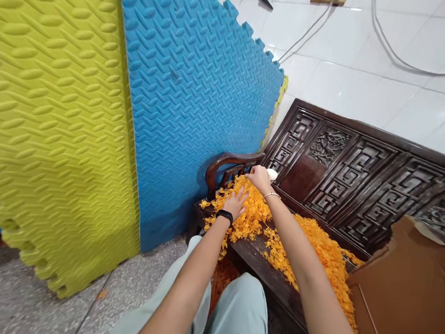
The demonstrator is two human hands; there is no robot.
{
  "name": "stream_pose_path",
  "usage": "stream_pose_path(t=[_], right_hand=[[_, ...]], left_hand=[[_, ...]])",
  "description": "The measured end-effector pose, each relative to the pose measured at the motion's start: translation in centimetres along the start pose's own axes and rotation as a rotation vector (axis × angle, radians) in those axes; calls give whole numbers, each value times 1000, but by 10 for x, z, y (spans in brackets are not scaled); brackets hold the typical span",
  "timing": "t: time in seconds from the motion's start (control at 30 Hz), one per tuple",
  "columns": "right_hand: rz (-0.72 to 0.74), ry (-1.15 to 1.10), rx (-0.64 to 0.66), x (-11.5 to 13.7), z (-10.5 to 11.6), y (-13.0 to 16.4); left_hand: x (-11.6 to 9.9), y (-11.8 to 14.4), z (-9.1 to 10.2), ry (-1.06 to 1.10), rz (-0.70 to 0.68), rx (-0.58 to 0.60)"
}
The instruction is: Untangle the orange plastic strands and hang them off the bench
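Two hands were at work in the orange flower heap (279, 234), which lay spread along the seat of the carved wooden bench (362, 174) from about ten o'clock down toward four o'clock. Your left hand (237, 202) lay palm-down on the upper end of the heap, fingers loosely spread and unclenched, pressing into the loose pieces rather than grasping any; a black wristband (225, 215) sat at that wrist. Your right hand (259, 178) reached further, toward twelve o'clock of the heap, fingers curled downward at the corner by the bench armrest (226, 165); whether they pinched anything I could not tell. A small white object (272, 174) showed just beyond that hand, touching or nearly so. A thin bracelet (271, 195) circled the right wrist.

In my judgement, the heap's spread along the seat kept it within reach of both arms while you sat facing it. Some pieces had spilled over the front edge between your knees. Foam mats, yellow (47, 120) and blue (198, 92), leaned upright at nine to eleven o'clock; brown cardboard (409, 298) lay at four o'clock. No brand, label or legible writing was visible.
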State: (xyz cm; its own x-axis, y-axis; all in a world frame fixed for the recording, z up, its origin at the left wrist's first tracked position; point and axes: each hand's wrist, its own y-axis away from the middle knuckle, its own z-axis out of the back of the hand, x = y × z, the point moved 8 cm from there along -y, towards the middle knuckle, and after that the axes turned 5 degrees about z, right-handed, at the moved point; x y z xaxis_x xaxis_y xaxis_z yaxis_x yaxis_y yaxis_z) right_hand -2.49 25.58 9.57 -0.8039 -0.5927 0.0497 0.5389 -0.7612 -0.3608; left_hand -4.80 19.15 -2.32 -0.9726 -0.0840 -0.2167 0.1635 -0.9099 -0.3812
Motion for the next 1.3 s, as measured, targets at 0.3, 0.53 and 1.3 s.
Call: stream_pose_path(t=[0.3,0.53,1.3], right_hand=[[-31,64,-88,-13,22,-7],[63,204,-24,0,27,-7],[3,46,-421,-17,158,-32]], left_hand=[[-6,-3,-10,-34,-81,17],[2,-4,-22,-78,-62,56],[21,-4,-55,19,146,217]])
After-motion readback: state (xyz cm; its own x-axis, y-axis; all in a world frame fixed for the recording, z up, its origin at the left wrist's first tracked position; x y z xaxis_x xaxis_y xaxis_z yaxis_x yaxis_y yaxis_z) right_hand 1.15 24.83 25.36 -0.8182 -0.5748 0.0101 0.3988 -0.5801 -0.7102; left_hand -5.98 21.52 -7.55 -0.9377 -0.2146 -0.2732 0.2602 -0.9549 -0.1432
